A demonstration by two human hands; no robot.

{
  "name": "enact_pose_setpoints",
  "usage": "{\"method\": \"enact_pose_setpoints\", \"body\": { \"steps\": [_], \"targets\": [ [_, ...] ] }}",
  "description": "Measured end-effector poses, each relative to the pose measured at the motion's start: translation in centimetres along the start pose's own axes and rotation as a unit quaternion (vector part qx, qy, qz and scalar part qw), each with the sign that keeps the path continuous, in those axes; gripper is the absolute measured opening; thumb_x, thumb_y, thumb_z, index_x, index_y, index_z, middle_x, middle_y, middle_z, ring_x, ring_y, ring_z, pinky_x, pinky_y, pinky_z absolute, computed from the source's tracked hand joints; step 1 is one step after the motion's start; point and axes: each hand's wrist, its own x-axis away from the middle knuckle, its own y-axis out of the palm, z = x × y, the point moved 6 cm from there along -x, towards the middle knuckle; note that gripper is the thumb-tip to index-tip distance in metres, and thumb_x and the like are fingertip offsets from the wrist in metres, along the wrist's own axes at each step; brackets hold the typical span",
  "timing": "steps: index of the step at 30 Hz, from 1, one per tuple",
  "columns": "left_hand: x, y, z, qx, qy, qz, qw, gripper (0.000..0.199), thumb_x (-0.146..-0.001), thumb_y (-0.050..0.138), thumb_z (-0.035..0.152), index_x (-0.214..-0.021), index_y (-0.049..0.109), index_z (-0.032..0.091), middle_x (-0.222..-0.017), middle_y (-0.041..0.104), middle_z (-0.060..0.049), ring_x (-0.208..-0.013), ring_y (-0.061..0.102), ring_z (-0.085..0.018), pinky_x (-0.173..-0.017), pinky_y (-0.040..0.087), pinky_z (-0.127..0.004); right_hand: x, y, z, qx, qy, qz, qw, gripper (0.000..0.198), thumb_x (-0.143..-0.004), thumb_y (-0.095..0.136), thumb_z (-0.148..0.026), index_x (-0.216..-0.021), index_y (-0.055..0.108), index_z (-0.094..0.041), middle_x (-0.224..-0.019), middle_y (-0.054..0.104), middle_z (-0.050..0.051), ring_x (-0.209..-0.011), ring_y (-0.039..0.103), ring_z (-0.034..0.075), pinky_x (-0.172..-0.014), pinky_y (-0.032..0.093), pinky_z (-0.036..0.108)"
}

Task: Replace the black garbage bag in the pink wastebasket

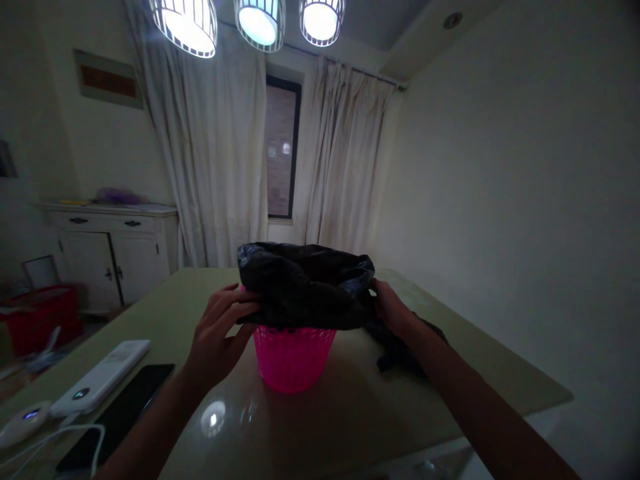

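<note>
Both hands (220,330) (393,307) on black bag (305,283) (seemingly over pink basket (293,357)).

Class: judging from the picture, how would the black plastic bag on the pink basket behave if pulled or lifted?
The black plastic bag looks thin and crumpled, so probably floppy and light. The small pink lattice basket under it seems light too, and might tip or slide on the glossy table.

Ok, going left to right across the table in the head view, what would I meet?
White power bank → black phone → left hand → pink basket with black bag over it → right hand.
</note>
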Motion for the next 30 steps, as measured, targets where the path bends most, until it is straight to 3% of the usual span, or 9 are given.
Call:
{"method": "enact_pose_setpoints", "body": {
  "steps": [3, 6, 9, 12, 15, 19, 26, 28, 30],
  "targets": [
    [2.4, -0.5, -0.1, 0.008, 0.025, -0.023, 0.999, 0.013, -0.102, 0.072, 0.033, -0.112, 0.073, 0.027, -0.108, 0.078, -0.010, -0.106, 0.074, -0.029, -0.097, 0.061, -0.044, -0.3, -0.4, 2.7, 0.034, 0.027, -0.002, 0.999, 0.042, -0.093, 0.065, -0.056, -0.111, 0.081, -0.021, -0.112, 0.085, 0.011, -0.094, 0.079, 0.029, -0.080, 0.065, 0.041],
    [4.5, 0.1, -0.7, 0.040, 0.027, -0.065, 0.997, 0.027, -0.103, 0.068, 0.051, -0.111, 0.076, 0.026, -0.104, 0.080, -0.011, -0.099, 0.076, -0.029, -0.086, 0.063, -0.039, -1.2, 0.0, 4.8, 0.030, 0.021, -0.019, 0.999, 0.038, -0.085, 0.076, -0.052, -0.102, 0.082, -0.019, -0.104, 0.084, 0.012, -0.091, 0.076, 0.027, -0.082, 0.061, 0.038],
    [4.9, 0.5, -3.4, 0.051, -0.133, -0.024, 0.990, 0.029, -0.109, 0.058, 0.046, -0.104, 0.075, 0.023, -0.103, 0.078, -0.010, -0.098, 0.076, -0.026, -0.087, 0.062, -0.036, -2.8, -0.1, 5.9, -0.019, 0.006, 0.028, 0.999, 0.028, -0.077, 0.079, -0.044, -0.089, 0.079, -0.019, -0.091, 0.081, 0.008, -0.083, 0.070, 0.023, -0.077, 0.056, 0.034],
    [4.7, 1.3, -6.7, 0.063, -0.337, 0.040, 0.938, 0.038, -0.105, 0.059, 0.056, -0.113, 0.073, 0.022, -0.121, 0.073, -0.013, -0.113, 0.071, -0.028, -0.093, 0.062, -0.039, -4.6, 0.0, 6.3, -0.070, -0.008, 0.068, 0.995, 0.021, -0.074, 0.075, -0.041, -0.084, 0.074, -0.022, -0.086, 0.077, 0.004, -0.083, 0.065, 0.021, -0.075, 0.054, 0.031],
    [4.1, 3.4, -8.6, 0.147, -0.453, 0.021, 0.879, 0.066, -0.096, 0.058, 0.077, -0.129, 0.071, 0.020, -0.140, 0.070, -0.017, -0.131, 0.066, -0.035, -0.105, 0.059, -0.048, -6.3, 1.4, 6.6, -0.085, -0.011, 0.059, 0.995, 0.026, -0.076, 0.074, -0.048, -0.085, 0.071, -0.024, -0.082, 0.075, 0.003, -0.084, 0.063, 0.021, -0.077, 0.054, 0.032],
    [4.2, 5.9, -9.4, 0.249, -0.544, -0.029, 0.800, 0.077, -0.093, 0.052, 0.087, -0.124, 0.075, 0.021, -0.129, 0.078, -0.015, -0.117, 0.071, -0.035, -0.093, 0.060, -0.045, -7.2, 3.4, 8.4, -0.088, 0.004, 0.055, 0.995, 0.034, -0.078, 0.073, -0.058, -0.084, 0.069, -0.025, -0.080, 0.074, 0.003, -0.081, 0.062, 0.021, -0.072, 0.053, 0.032],
    [5.1, 4.8, -10.9, 0.129, -0.516, 0.032, 0.846, 0.068, -0.080, 0.067, 0.084, -0.093, 0.075, 0.018, -0.094, 0.080, -0.011, -0.093, 0.070, -0.032, -0.081, 0.055, -0.039, -5.7, 4.8, 12.3, -0.068, 0.038, 0.023, 0.997, 0.037, -0.073, 0.076, -0.059, -0.089, 0.074, -0.026, -0.097, 0.082, 0.009, -0.089, 0.069, 0.027, -0.069, 0.056, 0.036],
    [6.2, 5.4, -11.7, 0.205, -0.576, 0.084, 0.787, 0.057, -0.075, 0.082, 0.072, -0.094, 0.073, 0.019, -0.091, 0.079, -0.008, -0.091, 0.072, -0.028, -0.077, 0.056, -0.035, -5.2, 5.1, 13.3, -0.063, 0.026, 0.002, 0.998, 0.041, -0.071, 0.077, -0.061, -0.091, 0.078, -0.025, -0.101, 0.083, 0.011, -0.096, 0.072, 0.032, -0.074, 0.059, 0.039],
    [7.4, 6.5, -12.2, 0.289, -0.645, 0.124, 0.696, 0.046, -0.075, 0.091, 0.054, -0.095, 0.071, 0.018, -0.085, 0.078, -0.005, -0.085, 0.073, -0.024, -0.072, 0.057, -0.031, -4.9, 5.6, 14.0, -0.040, -0.036, -0.022, 0.998, 0.040, -0.070, 0.077, -0.059, -0.090, 0.080, -0.024, -0.106, 0.084, 0.012, -0.107, 0.072, 0.037, -0.084, 0.062, 0.043]
  ]
}}
